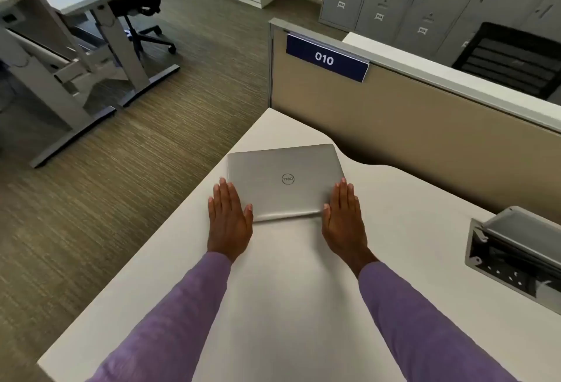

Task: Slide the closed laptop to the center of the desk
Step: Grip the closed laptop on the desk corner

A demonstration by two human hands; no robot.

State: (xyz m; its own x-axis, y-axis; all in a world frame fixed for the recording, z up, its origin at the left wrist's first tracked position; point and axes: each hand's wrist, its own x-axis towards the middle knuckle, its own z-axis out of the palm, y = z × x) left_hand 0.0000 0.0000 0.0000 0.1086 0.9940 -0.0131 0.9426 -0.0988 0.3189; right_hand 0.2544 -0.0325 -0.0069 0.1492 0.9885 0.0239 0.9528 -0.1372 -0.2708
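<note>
A closed silver laptop [283, 181] lies flat on the white desk [288, 290], close to the desk's far left corner, its lid logo facing up. My left hand [229, 217] rests flat, palm down, over the laptop's near left corner, with the thumb on the lid. My right hand [341, 219] lies flat over the near right corner in the same way. Both hands have their fingers stretched out and none curl around the laptop. Purple sleeves cover both forearms.
A beige partition [425, 144] with a blue "010" sign [326, 58] runs along the desk's far side. An open cable box [513, 254] is set into the desk at the right. The desk's left edge drops to carpet [106, 199]. Another desk, chairs and lockers stand beyond.
</note>
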